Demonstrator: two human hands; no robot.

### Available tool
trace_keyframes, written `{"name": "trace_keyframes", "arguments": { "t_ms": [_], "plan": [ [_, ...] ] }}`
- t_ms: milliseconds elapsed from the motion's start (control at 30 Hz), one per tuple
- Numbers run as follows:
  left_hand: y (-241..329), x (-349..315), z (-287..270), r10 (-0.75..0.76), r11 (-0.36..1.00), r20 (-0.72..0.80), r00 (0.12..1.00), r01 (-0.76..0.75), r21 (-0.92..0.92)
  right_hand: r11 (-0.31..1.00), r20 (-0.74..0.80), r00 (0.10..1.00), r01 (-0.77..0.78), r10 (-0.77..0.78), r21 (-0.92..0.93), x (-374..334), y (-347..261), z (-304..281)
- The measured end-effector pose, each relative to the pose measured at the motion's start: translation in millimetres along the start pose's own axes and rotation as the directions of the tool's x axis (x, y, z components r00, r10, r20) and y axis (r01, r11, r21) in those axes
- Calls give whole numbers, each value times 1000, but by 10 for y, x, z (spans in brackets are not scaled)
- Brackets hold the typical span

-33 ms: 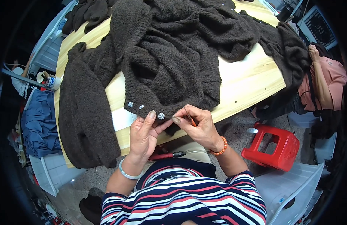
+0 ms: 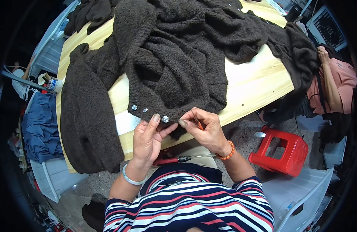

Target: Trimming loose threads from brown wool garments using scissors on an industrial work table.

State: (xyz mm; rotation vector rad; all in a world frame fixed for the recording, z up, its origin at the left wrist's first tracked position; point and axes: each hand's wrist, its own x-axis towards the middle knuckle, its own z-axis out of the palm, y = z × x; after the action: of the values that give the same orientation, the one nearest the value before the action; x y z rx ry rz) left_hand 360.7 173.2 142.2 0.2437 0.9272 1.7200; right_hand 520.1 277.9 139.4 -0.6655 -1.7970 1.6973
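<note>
A dark brown knitted cardigan (image 2: pixel 174 73) lies bunched on the table, its front edge toward me. Along that edge sit three sparkly round buttons, the nearest button (image 2: pixel 165 119) right beside my left thumb. My left hand (image 2: pixel 145 139) grips the edge, thumb on top and fingers underneath. To its right, my right hand (image 2: pixel 203 127) is closed in a pinch at the same edge; any thread or needle at the fingertips is too small to make out. A small tool with an orange part (image 2: pixel 199 125) and a thin dark part is tucked in its fingers.
More brown knitwear (image 2: pixel 91 127) covers the pale wooden table (image 2: pixel 259 77) at left and back. A red stool (image 2: pixel 279 150) stands at right on the floor. Another person in pink (image 2: pixel 333 85) works at the right edge. Blue cloth (image 2: pixel 41 127) hangs at left. A red-handled tool (image 2: pixel 169 160) lies near my lap.
My right hand has shifted very slightly to the right. The left hand and the cardigan stay practically where they were.
</note>
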Motion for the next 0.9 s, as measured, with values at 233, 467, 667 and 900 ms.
{"name": "trace_keyframes", "arguments": {
  "t_ms": [233, 467, 667, 900],
  "plan": [
    [20, -11, 23, -64, 997, -4, 998, 64, -40, 999, -211, 977, -41, 41, 7, -55, 76, -55],
    [-32, 3, 44, -88, 996, 18, 996, 88, -6, 821, -123, 914, 280, -386, -497, 9, -74, 184],
    [-39, -1, 35, -54, 999, -9, 998, 54, -1, 943, -140, 951, 240, -276, -229, 82, 23, 75],
    [-29, -7, 26, -40, 998, -2, 999, 40, -44, 997, -106, 994, -20, 27, 72, 65, 87, -24]
  ]
}}
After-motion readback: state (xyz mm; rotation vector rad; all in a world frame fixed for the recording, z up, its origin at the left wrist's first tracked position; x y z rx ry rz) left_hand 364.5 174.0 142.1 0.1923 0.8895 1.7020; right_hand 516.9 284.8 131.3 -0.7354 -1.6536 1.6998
